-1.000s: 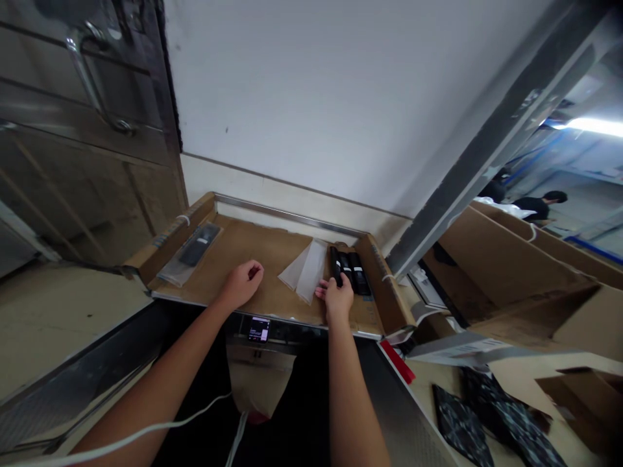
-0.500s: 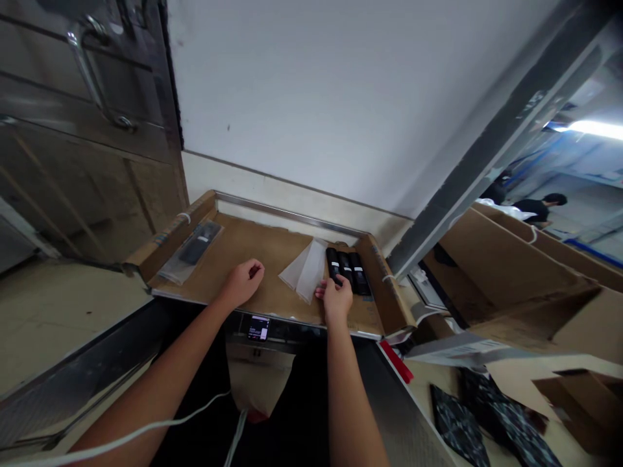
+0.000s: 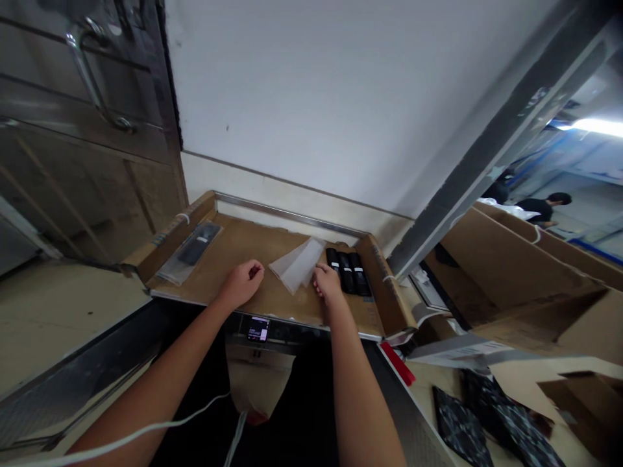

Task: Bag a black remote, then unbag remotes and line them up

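My left hand [image 3: 244,283] rests loosely curled on the cardboard lining [image 3: 260,243] of the tray, with nothing visible in it. Two or more clear plastic bags [image 3: 296,263] lie fanned out near the middle. At their right edge, my right hand [image 3: 327,283] has its fingers pinched together on a bag. Just beyond that hand, three black oblong items [image 3: 348,271] with white labels lie side by side. On the left side of the tray lies a clear bag with a similar black item [image 3: 197,243] inside.
Raised cardboard sides [image 3: 384,285] border the tray. A lit phone [image 3: 258,329] sits at its front edge, and a white cord [image 3: 160,425] crosses my left forearm. Large cardboard boxes [image 3: 525,272] and dark patterned bags [image 3: 506,415] are on the right. A person [image 3: 540,206] is further back.
My right hand has moved slightly left and away from me, from beside the black items to the bags' edge, and its fingers have closed. The bags have shifted left and fanned wider.
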The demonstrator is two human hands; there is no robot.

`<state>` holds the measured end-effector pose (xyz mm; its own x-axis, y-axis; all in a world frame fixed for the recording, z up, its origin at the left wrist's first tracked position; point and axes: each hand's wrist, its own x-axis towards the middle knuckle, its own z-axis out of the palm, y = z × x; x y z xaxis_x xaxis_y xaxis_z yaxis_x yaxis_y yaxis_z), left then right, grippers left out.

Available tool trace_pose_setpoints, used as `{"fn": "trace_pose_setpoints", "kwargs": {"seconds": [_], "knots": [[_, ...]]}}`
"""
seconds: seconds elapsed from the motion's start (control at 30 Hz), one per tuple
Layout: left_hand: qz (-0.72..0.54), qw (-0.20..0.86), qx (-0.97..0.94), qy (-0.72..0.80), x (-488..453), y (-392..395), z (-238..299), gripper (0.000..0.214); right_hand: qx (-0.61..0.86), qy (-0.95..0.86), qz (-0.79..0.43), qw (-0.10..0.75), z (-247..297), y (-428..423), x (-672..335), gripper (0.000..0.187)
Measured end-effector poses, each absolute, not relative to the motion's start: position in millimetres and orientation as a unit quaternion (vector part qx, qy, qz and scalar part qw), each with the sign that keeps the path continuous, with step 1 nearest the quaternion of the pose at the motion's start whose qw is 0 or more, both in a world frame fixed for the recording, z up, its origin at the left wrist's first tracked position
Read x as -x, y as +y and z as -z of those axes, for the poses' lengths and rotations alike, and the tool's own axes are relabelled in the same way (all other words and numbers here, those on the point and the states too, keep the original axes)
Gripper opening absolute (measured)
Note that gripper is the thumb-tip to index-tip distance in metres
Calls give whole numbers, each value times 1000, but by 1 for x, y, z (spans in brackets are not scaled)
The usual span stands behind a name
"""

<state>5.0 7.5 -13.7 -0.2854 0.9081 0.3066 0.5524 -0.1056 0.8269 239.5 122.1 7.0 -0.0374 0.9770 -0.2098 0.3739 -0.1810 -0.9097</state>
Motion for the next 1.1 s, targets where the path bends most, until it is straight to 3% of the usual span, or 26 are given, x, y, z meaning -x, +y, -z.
{"fn": "trace_pose_setpoints", "kwargs": {"seconds": [0.17, 0.37, 0.53, 1.1], "knots": [[-495, 189, -561, 636, -5, 8, 12, 17, 580, -550, -516, 307, -6, 124, -242, 53], [-581, 239, -497, 599, 1, 7, 10, 20, 544, -597, -381, 450, 11, 109, -247, 37], [-647, 248, -423, 583, 10, 8, 14, 26, 513, -609, -364, 484, 14, 102, -249, 34], [-647, 275, -430, 566, 17, 19, 25, 32, 524, -585, -383, 486, 14, 102, -251, 38]]}}
